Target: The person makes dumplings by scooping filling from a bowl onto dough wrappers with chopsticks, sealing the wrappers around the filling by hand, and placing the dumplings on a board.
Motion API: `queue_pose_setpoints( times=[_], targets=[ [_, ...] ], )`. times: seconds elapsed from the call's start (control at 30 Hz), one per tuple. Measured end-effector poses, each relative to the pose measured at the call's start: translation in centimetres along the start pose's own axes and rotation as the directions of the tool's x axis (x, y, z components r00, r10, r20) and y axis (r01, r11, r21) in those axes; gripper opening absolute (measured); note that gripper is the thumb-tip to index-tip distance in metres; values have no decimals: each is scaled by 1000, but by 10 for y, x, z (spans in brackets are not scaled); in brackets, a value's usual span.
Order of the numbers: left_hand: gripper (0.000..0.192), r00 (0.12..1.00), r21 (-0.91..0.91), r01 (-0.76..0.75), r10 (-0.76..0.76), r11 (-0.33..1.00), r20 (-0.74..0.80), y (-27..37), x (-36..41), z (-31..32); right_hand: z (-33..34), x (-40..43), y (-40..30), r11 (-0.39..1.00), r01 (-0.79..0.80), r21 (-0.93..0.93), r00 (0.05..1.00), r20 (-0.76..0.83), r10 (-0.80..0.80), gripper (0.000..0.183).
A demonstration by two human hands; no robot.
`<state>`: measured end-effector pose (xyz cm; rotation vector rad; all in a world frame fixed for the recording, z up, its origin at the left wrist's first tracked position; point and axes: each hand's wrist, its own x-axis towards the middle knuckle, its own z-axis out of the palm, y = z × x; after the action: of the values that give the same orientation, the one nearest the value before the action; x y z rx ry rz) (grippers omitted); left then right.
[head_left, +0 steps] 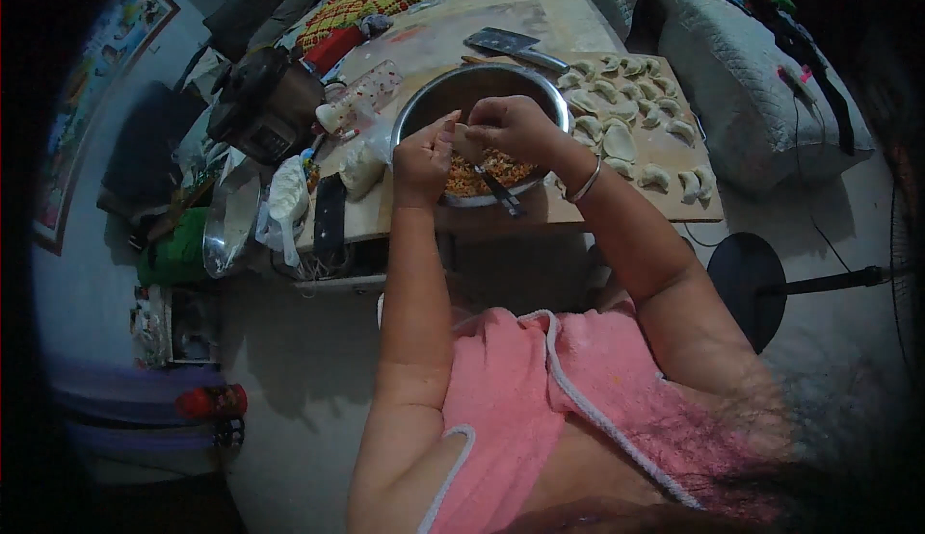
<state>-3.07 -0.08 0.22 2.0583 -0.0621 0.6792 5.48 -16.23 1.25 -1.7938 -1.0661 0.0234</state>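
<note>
Above a steel bowl [423, 104], my left hand [426, 158] and my right hand [517, 126] pinch a dumpling wrapper [466, 144] between them. My fingers hide part of the wrapper, so how far its edge is sealed cannot be seen. Chopped orange-brown filling [470, 181] lies in the bottom of the bowl. A utensil with a dark flat handle [502, 193] leans out over the bowl's near rim. To the right, several folded dumplings [654, 178] and some flat wrappers [618, 142] rest on a wooden board [657, 205].
A cleaver [513, 46] lies behind the bowl. On the left stand an electric pressure cooker [267, 104], a bag of flour with a scoop [287, 191] and a metal basin [231, 220]. A quilt-covered seat [730, 100] borders the right side, with a fan base [748, 288] on the floor.
</note>
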Motion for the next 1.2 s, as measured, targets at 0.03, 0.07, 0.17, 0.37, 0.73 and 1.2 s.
queue_pose_setpoints(
  times=[0.03, 0.07, 0.17, 0.37, 0.73, 1.2],
  targets=[
    [23, 998, 28, -67, 67, 997, 4, 0, 0, 0, 0, 0, 2, 1000, 0, 0, 1000, 0, 0, 17],
    [23, 991, 56, -134, 134, 989, 9, 0, 0, 0, 2, 1, 5, 1000, 25, 8, 999, -33, -25, 17],
    [23, 987, -49, 104, -97, 993, 132, 19, -1, 0, 0, -1, 6, 998, 43, -37, 996, -71, -45, 17],
    [27, 984, 54, 85, -92, 995, 151, -1, -1, -2, 3, 1, 3, 999, 27, -45, 999, -20, -28, 17],
    [22, 995, -82, -22, 30, 996, 98, -3, -1, 1, 3, 1, 4, 996, 45, -78, 997, -61, -50, 17],
    [24, 998, 19, -53, 52, 998, 33, 7, 0, -1, 1, 0, 3, 1000, 14, -20, 999, -46, -15, 18]
  ],
)
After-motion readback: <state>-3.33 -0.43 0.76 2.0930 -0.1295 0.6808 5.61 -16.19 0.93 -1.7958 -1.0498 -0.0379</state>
